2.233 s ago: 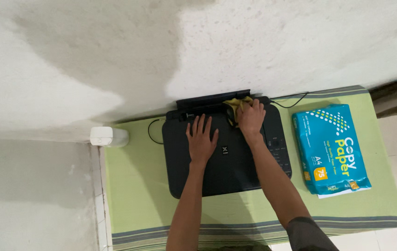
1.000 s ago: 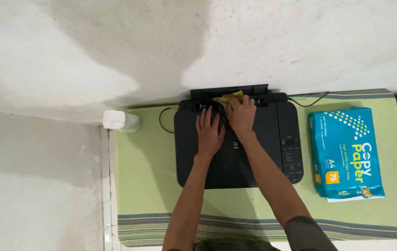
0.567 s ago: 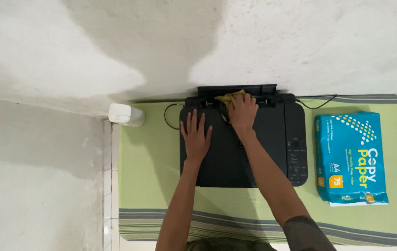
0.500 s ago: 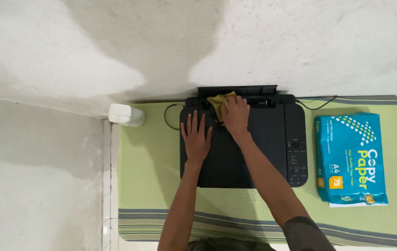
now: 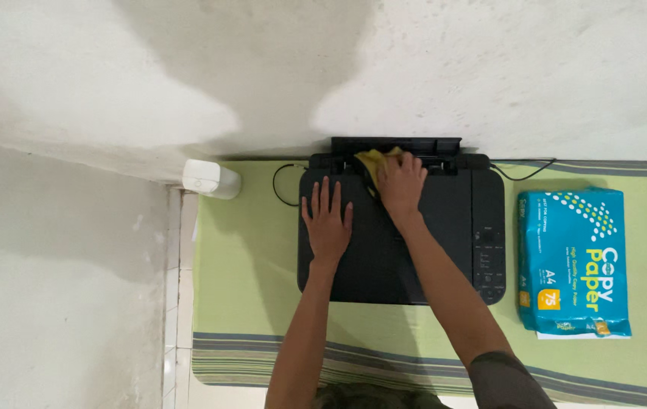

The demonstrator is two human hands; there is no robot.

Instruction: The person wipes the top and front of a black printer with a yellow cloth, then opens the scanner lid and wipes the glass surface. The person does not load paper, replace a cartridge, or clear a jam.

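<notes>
A black printer (image 5: 403, 227) is set flat on a table against the wall, and both hands are laid on its top. The left hand (image 5: 327, 220) is spread flat, fingers apart and palm down, on the left part of the lid; nothing is gripped by it, and it appears to be placed there to steady the machine. The right hand (image 5: 401, 184) is pressed down on a yellow cloth (image 5: 372, 160), which is bunched under the fingers at the back edge of the printer, just in front of the raised rear paper tray (image 5: 429, 144). The cloth is held against the surface by the closed fingers rather than lifted clear of it, as would be done for wiping along that seam. Only a crumpled corner of the cloth is seen past the fingertips.

A panel of buttons (image 5: 487, 257) is carried on the right side of the printer. A blue wrapped ream of paper (image 5: 575, 261) is laid well to the right of it, apart from both hands. A white plastic bottle (image 5: 210, 179) is stood at the table's far left corner, and a thin black cable (image 5: 282, 185) is looped between it and the printer.

The table is covered by a light green cloth (image 5: 244, 280) with grey stripes along its near edge. A rough whitewashed wall (image 5: 490, 68), marked with darker damp-looking patches, is met behind it. Pale tiles (image 5: 172, 303) are glimpsed at the left.
</notes>
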